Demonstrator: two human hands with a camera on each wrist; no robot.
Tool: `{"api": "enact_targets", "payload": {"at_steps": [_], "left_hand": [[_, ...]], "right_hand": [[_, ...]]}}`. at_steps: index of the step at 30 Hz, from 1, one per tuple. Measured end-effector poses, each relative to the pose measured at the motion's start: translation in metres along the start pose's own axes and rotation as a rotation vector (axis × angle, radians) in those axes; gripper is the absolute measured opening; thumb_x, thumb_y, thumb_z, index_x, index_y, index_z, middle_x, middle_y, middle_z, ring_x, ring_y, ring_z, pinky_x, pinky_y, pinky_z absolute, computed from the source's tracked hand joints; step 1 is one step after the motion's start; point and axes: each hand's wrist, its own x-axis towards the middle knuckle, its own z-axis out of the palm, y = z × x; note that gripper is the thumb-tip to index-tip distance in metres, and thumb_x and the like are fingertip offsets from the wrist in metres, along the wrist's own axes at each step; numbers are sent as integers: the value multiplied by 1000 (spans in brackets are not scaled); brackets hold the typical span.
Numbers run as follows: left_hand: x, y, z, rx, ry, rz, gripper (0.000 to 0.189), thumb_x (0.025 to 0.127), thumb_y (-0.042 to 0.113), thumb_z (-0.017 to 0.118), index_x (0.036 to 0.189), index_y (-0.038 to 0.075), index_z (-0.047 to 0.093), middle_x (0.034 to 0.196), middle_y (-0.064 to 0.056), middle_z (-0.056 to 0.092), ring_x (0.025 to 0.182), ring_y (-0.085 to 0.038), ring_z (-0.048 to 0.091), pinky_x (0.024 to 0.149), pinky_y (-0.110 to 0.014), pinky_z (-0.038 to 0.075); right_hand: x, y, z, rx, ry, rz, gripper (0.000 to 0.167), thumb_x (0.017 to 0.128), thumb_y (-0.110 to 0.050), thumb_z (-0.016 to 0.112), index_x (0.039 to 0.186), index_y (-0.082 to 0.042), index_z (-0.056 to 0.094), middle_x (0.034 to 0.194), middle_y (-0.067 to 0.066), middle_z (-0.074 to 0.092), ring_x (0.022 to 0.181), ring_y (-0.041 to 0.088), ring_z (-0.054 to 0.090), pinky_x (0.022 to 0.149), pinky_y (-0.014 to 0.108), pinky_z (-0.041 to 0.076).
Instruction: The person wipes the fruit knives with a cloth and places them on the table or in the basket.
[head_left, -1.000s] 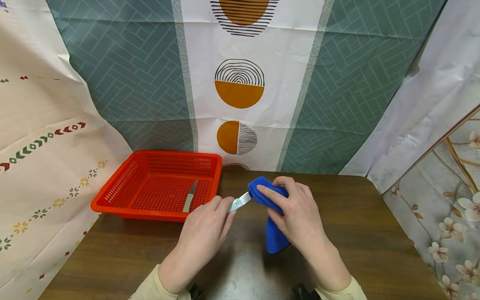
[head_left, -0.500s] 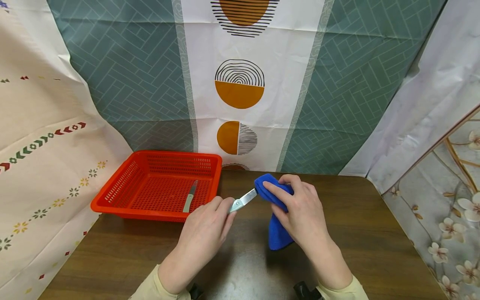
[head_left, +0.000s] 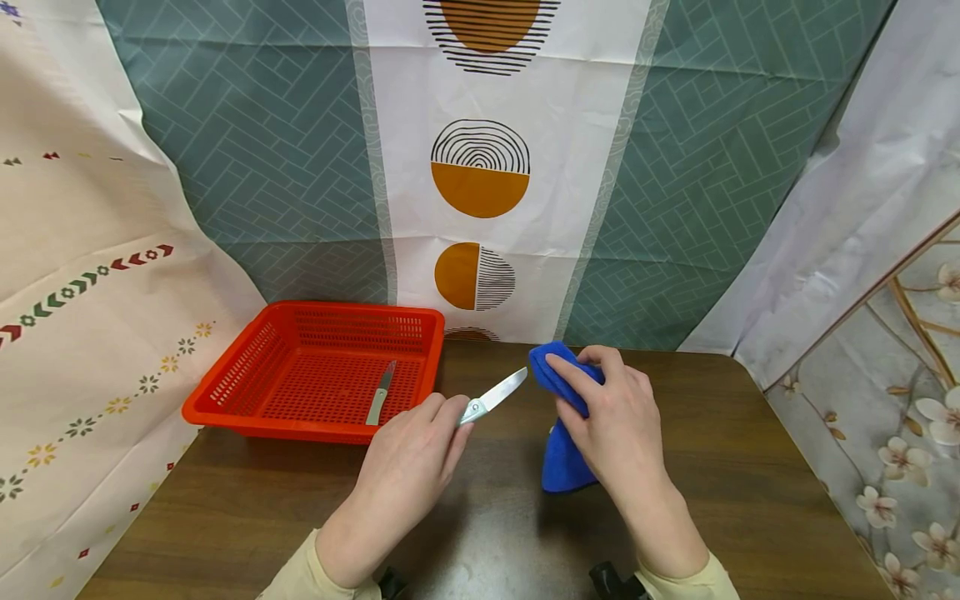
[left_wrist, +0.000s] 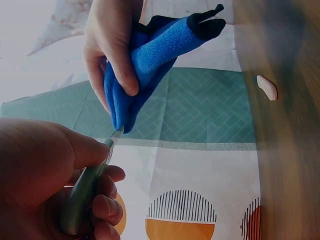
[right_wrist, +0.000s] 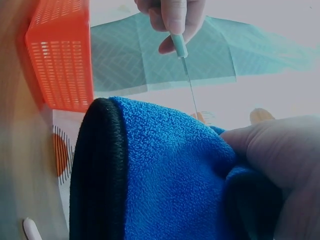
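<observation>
The fingers of my left hand [head_left: 408,450] are curling round the pale green handle of a knife [head_left: 495,397], with the thumb pressing along it. Those of my right hand [head_left: 611,417] are pinching a folded blue cloth [head_left: 567,462], whose lower flap is hanging beneath my palm. The bare blade is slanting up and away from my left grip, its tip lying just beside the cloth's edge; I cannot tell whether the two are touching.

I am, I judge, wiping this blade, and seem to be at the end of a stroke. Another pass would be calling for the fold to go back over the steel, pinched along the flat with my fingers clear of the edge.

Both forearms are reaching forward from their sleeves [head_left: 693,581] and angling inward, hands held above the brown table [head_left: 735,467], the left wrist lower than its knuckles. Farther out to the left, a red basket [head_left: 300,430] is standing on the table, a second knife [head_left: 381,393] lying inside it.
</observation>
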Motion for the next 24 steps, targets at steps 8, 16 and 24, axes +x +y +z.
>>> {"api": "enact_targets", "payload": {"at_steps": [8,16,24], "left_hand": [[0,0,0,0,-3,-4,27,98,20,85,119,9,71,81,3,54,60,-10,42,52,-23,35],[1,-1,1,-5,-26,-21,29,99,22,86,121,10,72,82,4,55,61,-10,42,52,-23,36],[0,-1,1,-1,-37,-23,27,101,24,83,121,10,72,85,2,59,62,-11,48,54,-23,40]], "right_hand": [[0,-9,0,26,30,-102,61,80,-8,99,137,-20,80,128,20,63,111,42,69,99,64,51],[-2,-23,4,68,24,-220,65,76,-8,102,135,-23,80,126,17,64,112,37,68,98,61,52],[-2,-30,5,89,-29,-265,68,73,-8,104,135,-26,80,129,15,65,115,36,67,101,61,53]]}}
